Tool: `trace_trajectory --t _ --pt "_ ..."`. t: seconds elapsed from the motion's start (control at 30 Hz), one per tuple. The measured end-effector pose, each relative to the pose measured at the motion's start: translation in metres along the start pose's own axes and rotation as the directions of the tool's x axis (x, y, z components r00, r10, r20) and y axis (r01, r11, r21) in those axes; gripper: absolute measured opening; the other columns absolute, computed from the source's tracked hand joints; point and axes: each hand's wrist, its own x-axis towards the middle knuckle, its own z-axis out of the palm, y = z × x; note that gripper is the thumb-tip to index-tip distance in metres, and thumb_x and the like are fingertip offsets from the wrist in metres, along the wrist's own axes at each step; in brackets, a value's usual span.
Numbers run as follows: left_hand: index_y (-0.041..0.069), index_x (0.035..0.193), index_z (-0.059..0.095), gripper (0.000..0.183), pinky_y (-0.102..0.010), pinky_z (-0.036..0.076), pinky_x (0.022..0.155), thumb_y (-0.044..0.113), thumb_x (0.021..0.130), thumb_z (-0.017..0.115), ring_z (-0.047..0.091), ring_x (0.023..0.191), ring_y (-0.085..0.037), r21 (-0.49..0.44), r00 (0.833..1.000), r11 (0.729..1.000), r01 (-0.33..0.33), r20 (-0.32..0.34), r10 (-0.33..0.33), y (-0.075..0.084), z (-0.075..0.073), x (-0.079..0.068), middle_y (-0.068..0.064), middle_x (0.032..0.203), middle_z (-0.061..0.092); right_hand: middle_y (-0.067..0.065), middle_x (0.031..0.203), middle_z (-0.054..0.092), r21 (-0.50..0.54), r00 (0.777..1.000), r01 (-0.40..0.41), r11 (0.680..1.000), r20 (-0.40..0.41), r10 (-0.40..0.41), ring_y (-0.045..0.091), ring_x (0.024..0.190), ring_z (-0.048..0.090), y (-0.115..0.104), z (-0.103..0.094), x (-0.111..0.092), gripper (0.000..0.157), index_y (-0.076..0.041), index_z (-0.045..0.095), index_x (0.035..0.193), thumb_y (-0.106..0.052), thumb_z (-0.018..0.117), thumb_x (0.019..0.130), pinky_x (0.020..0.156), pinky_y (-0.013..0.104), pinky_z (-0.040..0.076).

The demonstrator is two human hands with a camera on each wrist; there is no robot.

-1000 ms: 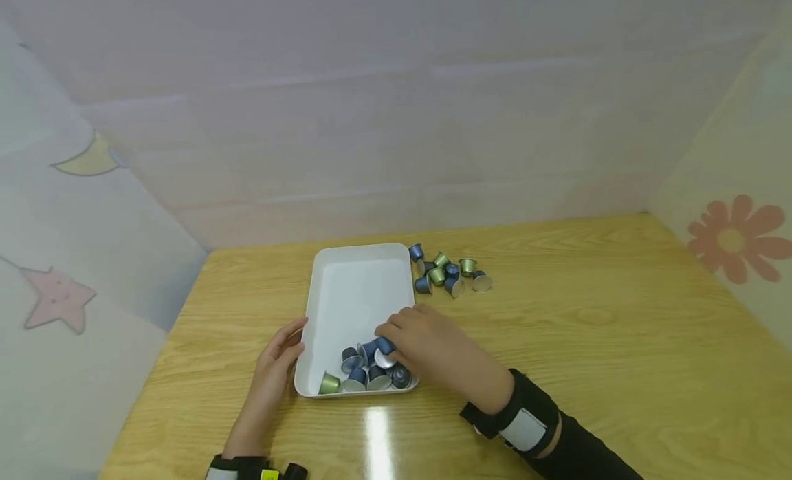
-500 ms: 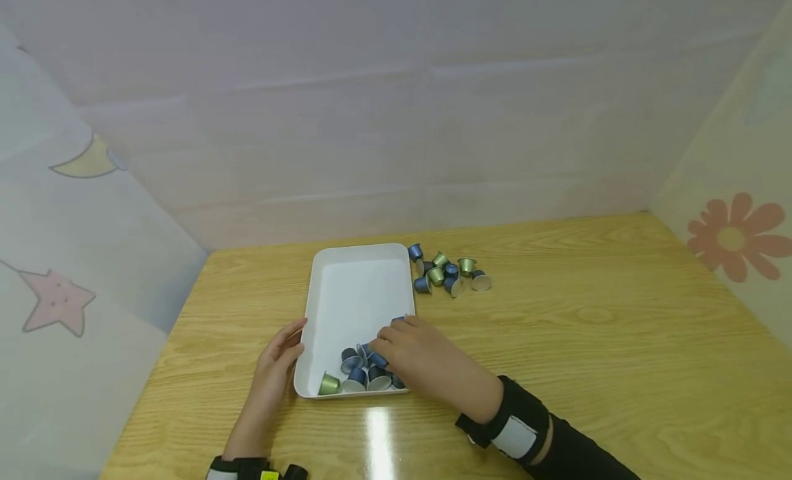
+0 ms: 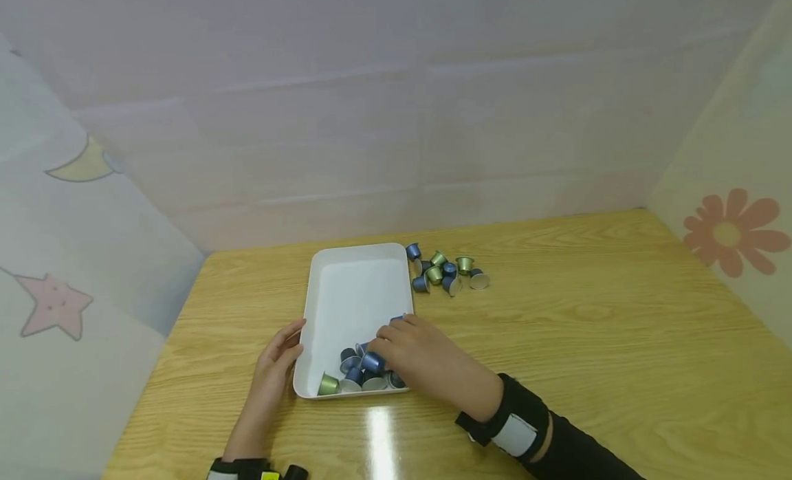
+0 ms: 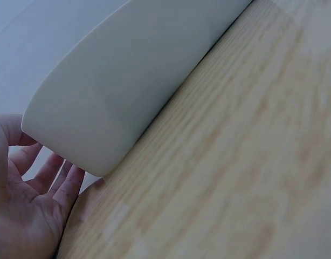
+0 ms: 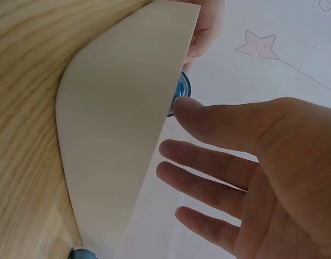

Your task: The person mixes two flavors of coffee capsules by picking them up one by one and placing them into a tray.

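Observation:
A white tray [image 3: 353, 287] holds several coffee capsules near its front end. A green capsule [image 3: 328, 384] lies in the front left corner, with blue and dark ones beside it. My right hand [image 3: 427, 356] reaches over the tray's right edge and pinches a blue capsule [image 3: 372, 362] at its fingertips. In the right wrist view the thumb [image 5: 190, 110] touches this capsule's rim; the index finger is hidden, and the other fingers are spread. My left hand [image 3: 272, 366] rests its fingers against the tray's outer left wall [image 4: 95, 97]. A bit of blue capsule [image 3: 398, 319] shows behind the right hand.
Several more blue, dark and green capsules [image 3: 435, 274] lie loosely on the wooden table [image 3: 575, 315], against and beyond the tray's far right side. A pale wall [image 3: 402, 122] stands behind the table, with decorated walls at both sides.
My right hand has moved slightly left and lower over the capsules, and the pinched blue capsule has moved down and left with it. The left hand stays at the tray.

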Motion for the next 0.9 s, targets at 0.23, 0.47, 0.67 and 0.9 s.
trace_trajectory --t 0.23,0.47,0.67,0.9 --pt "0.001 0.148 0.041 0.044 -0.009 0.038 0.096 0.005 0.104 0.043 0.041 0.130 -0.013 -0.002 1.000 1.000 -0.015 -0.010 0.015 -0.002 -0.001 0.000 -0.014 0.151 0.039 -0.001 0.105 0.068 0.017 1.000 -0.002 1.000 -0.009 0.002 0.015 0.099 0.063 0.005 0.000 -0.001 0.027 -0.013 0.070 0.113 -0.010 0.076 0.086 0.089 0.030 0.050" --pt "0.001 0.147 0.042 0.044 -0.010 0.038 0.097 0.004 0.103 0.043 0.044 0.125 -0.004 -0.006 0.999 0.999 -0.033 -0.005 0.033 -0.003 -0.001 0.002 -0.014 0.150 0.039 0.001 0.110 0.067 0.020 1.000 -0.024 1.000 -0.008 0.024 0.018 0.102 0.062 0.018 -0.001 -0.002 0.033 -0.013 0.068 0.116 -0.017 0.079 0.085 0.092 0.033 0.049" --pt "0.003 0.148 0.041 0.044 -0.009 0.037 0.097 0.005 0.104 0.043 0.038 0.134 -0.016 -0.004 1.000 1.000 -0.013 0.002 0.013 -0.002 -0.001 0.001 -0.013 0.152 0.037 0.005 0.109 0.067 0.062 0.995 -0.081 0.995 -0.048 0.084 0.023 0.102 0.064 0.038 -0.002 -0.002 0.030 -0.009 0.069 0.113 -0.014 0.079 0.085 0.091 0.038 0.051" --pt "0.002 0.148 0.040 0.045 -0.009 0.038 0.097 0.005 0.104 0.043 0.037 0.134 -0.019 -0.013 1.000 1.000 -0.015 0.001 0.015 -0.001 0.000 0.001 -0.013 0.152 0.037 0.005 0.112 0.067 0.120 0.975 -0.204 0.972 -0.066 0.213 0.025 0.105 0.064 0.071 -0.003 -0.012 0.025 -0.006 0.070 0.113 -0.004 0.071 0.088 0.091 0.039 0.051"
